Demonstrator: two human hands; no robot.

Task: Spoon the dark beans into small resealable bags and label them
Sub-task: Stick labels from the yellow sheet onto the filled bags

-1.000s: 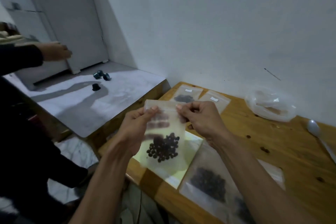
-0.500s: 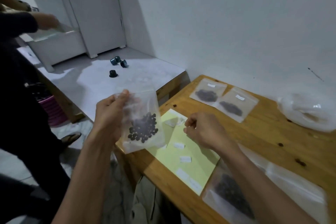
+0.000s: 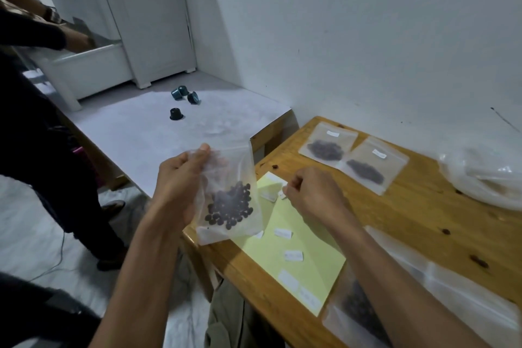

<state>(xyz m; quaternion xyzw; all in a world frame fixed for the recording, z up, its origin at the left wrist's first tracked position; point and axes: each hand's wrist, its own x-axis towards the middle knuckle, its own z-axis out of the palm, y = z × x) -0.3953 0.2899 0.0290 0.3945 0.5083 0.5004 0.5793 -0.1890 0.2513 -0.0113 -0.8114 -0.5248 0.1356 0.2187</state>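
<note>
- I hold the small bag (image 3: pixel 230 195) of dark beans (image 3: pixel 230 206) up off the bench (image 3: pixel 423 220), my left hand (image 3: pixel 180 186) pinching its upper left corner, probably to keep its face free for a label.
- My right hand (image 3: pixel 313 192) hovers curled over the yellow label sheet (image 3: pixel 299 240), fingertips pinched together, seemingly peeling a sticker; too small to confirm.

The table (image 3: pixel 409 215) is varnished knotty wood with a soft sheen. The held bag (image 3: pixel 226 178) is thin, frosted, crinkly plastic. At the table's 6 o'clock lies a matt yellow paper sheet (image 3: pixel 308 237) bearing white paper labels (image 3: pixel 293 255).
</note>
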